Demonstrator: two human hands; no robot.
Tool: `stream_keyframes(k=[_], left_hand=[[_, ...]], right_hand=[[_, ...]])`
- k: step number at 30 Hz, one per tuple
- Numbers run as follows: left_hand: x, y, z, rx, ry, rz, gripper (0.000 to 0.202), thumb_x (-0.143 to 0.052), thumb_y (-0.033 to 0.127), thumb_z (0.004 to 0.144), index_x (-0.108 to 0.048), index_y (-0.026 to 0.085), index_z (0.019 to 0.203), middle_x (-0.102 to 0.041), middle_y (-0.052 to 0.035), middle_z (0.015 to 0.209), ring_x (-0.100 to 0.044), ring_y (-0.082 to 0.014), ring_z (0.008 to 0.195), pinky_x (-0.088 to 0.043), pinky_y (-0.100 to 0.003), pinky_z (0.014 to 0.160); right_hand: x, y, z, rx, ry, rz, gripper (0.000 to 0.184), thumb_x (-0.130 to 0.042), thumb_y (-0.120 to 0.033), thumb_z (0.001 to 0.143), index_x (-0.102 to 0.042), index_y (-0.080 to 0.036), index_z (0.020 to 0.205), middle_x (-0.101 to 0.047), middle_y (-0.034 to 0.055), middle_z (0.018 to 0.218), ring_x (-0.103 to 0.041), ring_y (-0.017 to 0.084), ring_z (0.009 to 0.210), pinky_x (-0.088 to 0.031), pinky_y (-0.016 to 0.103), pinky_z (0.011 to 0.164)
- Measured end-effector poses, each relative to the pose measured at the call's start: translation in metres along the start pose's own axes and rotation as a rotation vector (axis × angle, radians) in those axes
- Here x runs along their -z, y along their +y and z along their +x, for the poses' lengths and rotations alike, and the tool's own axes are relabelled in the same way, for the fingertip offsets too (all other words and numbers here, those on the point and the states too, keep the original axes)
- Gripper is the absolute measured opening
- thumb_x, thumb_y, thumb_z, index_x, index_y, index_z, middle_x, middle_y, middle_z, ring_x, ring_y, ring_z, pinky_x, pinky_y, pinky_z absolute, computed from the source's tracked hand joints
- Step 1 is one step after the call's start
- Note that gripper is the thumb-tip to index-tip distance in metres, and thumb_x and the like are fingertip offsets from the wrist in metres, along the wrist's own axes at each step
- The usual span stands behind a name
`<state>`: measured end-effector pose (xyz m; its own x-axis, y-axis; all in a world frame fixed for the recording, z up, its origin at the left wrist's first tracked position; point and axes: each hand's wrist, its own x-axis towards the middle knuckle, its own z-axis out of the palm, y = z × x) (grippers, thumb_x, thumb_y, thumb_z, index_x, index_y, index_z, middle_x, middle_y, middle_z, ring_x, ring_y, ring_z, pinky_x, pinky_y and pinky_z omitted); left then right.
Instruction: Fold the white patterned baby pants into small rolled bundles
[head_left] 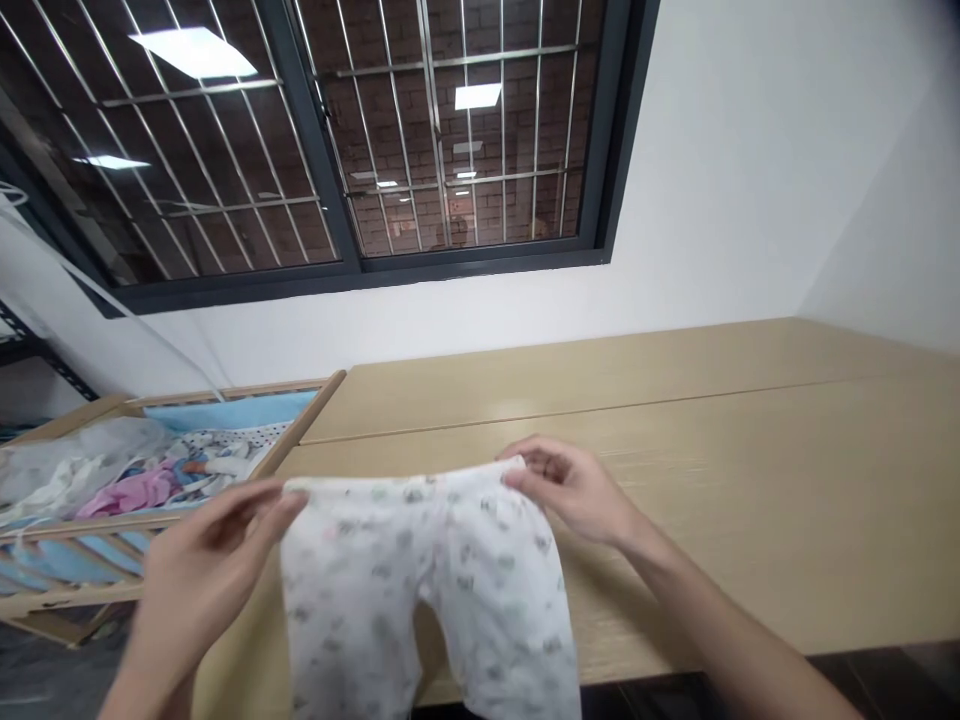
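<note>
As hands (390, 520) pinch, pants (427, 590) hang legs-down

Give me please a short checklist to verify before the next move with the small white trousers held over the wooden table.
1. Left hand grips one waistband corner of the white patterned trousers: ok.
2. Right hand grips the other waistband corner: ok.
3. Waistband stretched straight between both hands: ok, only slightly curved.
4. Both legs hang free and untwisted: ok as far as visible; the leg ends are cut off by the picture edge.
5. Bare surface on the wooden table behind the trousers: ok.
6. Trousers apart from the wooden crib with clothes at the left: ok.
</note>
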<state>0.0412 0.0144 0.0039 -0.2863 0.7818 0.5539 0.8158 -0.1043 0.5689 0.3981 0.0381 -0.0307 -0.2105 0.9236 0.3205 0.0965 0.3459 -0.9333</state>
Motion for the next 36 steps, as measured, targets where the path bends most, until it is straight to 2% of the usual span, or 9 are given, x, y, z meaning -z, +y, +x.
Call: stream_keyframes(k=[4, 9, 13, 16, 22, 27, 29, 32, 36], left_hand=[[-0.075, 0.033, 0.056, -0.120, -0.211, -0.101, 0.039, -0.062, 0.058, 0.082, -0.071, 0.023, 0.097, -0.075, -0.0021, 0.091, -0.068, -0.0226, 0.084, -0.054, -0.034, 0.080], [-0.183, 0.027, 0.103, -0.101, -0.499, 0.025, 0.025, -0.057, 0.034, 0.093, -0.067, 0.014, 0.104, -0.074, -0.0056, 0.099, -0.068, -0.0190, 0.088, -0.052, -0.027, 0.078], [-0.251, 0.014, 0.104, -0.003, -0.583, 0.191, 0.025, -0.061, 0.036, 0.096, -0.065, 0.015, 0.109, -0.069, -0.0078, 0.110, -0.066, -0.0211, 0.099, -0.054, -0.040, 0.089], [-0.277, 0.009, 0.091, 0.041, -0.608, 0.284, 0.032, -0.063, 0.039, 0.095, -0.062, 0.017, 0.118, -0.064, -0.0088, 0.121, -0.064, -0.0233, 0.106, -0.055, -0.046, 0.092], [-0.276, 0.014, 0.080, 0.046, -0.607, 0.359, 0.034, -0.063, 0.039, 0.095, -0.061, 0.017, 0.121, -0.063, -0.0090, 0.123, -0.063, -0.0238, 0.107, -0.055, -0.046, 0.092], [-0.248, 0.058, 0.059, -0.087, -0.590, 0.357, 0.034, -0.049, 0.029, 0.100, -0.054, 0.013, 0.130, -0.052, -0.0172, 0.140, -0.051, -0.0280, 0.128, -0.044, -0.045, 0.105], [-0.234, 0.085, 0.027, -0.174, -0.653, 0.323, 0.035, -0.043, 0.028, 0.101, -0.054, 0.012, 0.130, -0.056, -0.0187, 0.136, -0.054, -0.0265, 0.125, -0.044, -0.038, 0.101], [-0.211, 0.124, -0.045, -0.288, -0.839, 0.261, 0.040, -0.049, 0.050, 0.095, -0.065, 0.018, 0.113, -0.072, -0.0103, 0.100, -0.069, -0.0259, 0.090, -0.052, -0.035, 0.077], [-0.188, 0.153, -0.138, -0.465, -1.064, 0.221, 0.055, -0.044, 0.060, 0.092, -0.073, 0.013, 0.095, -0.074, -0.0163, 0.087, -0.071, -0.0347, 0.085, -0.053, -0.047, 0.079]], right_hand=[[0.039, 0.024, 0.054, 0.015, 0.016, -0.131, 0.037, -0.061, -0.051, 0.091, -0.068, -0.018, 0.105, -0.059, 0.0001, 0.068, -0.052, 0.014, 0.061, -0.043, 0.027, 0.057], [0.063, 0.099, 0.128, -0.135, 0.101, -0.420, 0.023, -0.055, -0.033, 0.092, -0.067, -0.016, 0.101, -0.069, 0.0045, 0.086, -0.060, 0.015, 0.073, -0.046, 0.024, 0.063], [0.060, 0.162, 0.164, -0.263, 0.165, -0.553, 0.010, -0.059, -0.018, 0.083, -0.068, -0.016, 0.086, -0.070, 0.0044, 0.083, -0.062, 0.015, 0.077, -0.045, 0.022, 0.066], [0.054, 0.196, 0.171, -0.335, 0.204, -0.624, 0.006, -0.062, -0.013, 0.078, -0.066, -0.017, 0.080, -0.069, 0.0023, 0.077, -0.061, 0.015, 0.076, -0.043, 0.021, 0.066], [0.051, 0.228, 0.171, -0.370, 0.245, -0.669, 0.010, -0.063, -0.014, 0.081, -0.065, -0.017, 0.090, -0.071, 0.0041, 0.088, -0.062, 0.015, 0.078, -0.041, 0.021, 0.066], [0.062, 0.232, 0.175, -0.384, 0.229, -0.621, 0.016, -0.068, -0.027, 0.083, -0.065, -0.015, 0.094, -0.072, 0.0072, 0.094, -0.063, 0.016, 0.083, -0.043, 0.022, 0.069], [0.071, 0.231, 0.176, -0.384, 0.192, -0.574, 0.021, -0.066, -0.036, 0.085, -0.067, -0.015, 0.090, -0.073, 0.0073, 0.091, -0.064, 0.017, 0.082, -0.044, 0.023, 0.069], [0.084, 0.229, 0.174, -0.370, 0.118, -0.498, 0.029, -0.062, -0.042, 0.088, -0.068, -0.014, 0.087, -0.075, 0.0070, 0.090, -0.066, 0.018, 0.082, -0.046, 0.023, 0.071], [0.090, 0.226, 0.172, -0.361, 0.054, -0.461, 0.023, -0.064, -0.036, 0.086, -0.070, -0.014, 0.086, -0.076, 0.0069, 0.095, -0.068, 0.017, 0.086, -0.049, 0.022, 0.075]])
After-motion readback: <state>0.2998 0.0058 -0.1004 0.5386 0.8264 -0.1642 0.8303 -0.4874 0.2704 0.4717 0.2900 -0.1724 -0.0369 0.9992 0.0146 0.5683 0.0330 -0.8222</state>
